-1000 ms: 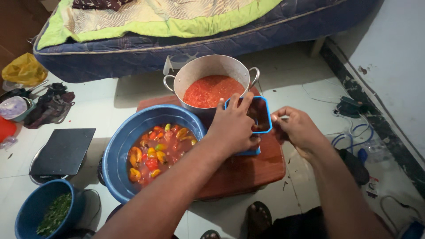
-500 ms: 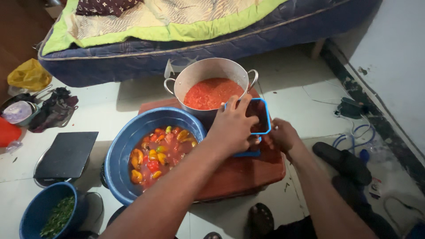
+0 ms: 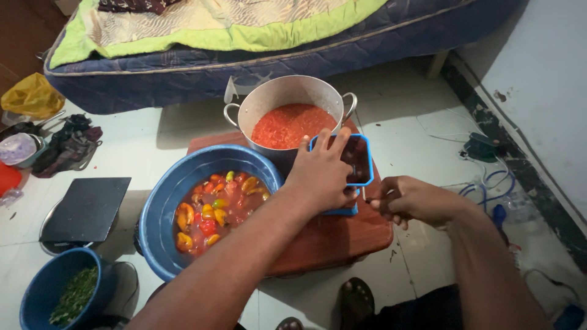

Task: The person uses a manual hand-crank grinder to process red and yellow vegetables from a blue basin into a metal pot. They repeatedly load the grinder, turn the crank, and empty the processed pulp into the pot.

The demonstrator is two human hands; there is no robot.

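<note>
My left hand (image 3: 321, 174) grips a blue square container (image 3: 361, 160) with a dark inside, pressing it down on a red-brown wooden board (image 3: 342, 238). My right hand (image 3: 409, 200) is closed just right of the container, pinching a small thin piece (image 3: 365, 194) at its lower corner. Behind the container stands a metal pot (image 3: 257, 104) of red blended sauce (image 3: 287, 125). To the left sits a blue basin (image 3: 159, 201) of red, yellow and green peppers (image 3: 211, 211) in reddish liquid.
A mattress (image 3: 244, 67) with a green-edged cover lies behind the pot. At the left are a black flat slab (image 3: 85, 208), a small blue bucket of chopped greens (image 3: 61, 293), bags and a yellow sack (image 3: 33, 95). Cables (image 3: 489, 183) trail by the right wall.
My right hand dropped from beside the container's top edge to its lower right corner, then drew away to the right. My left hand stayed on the container.
</note>
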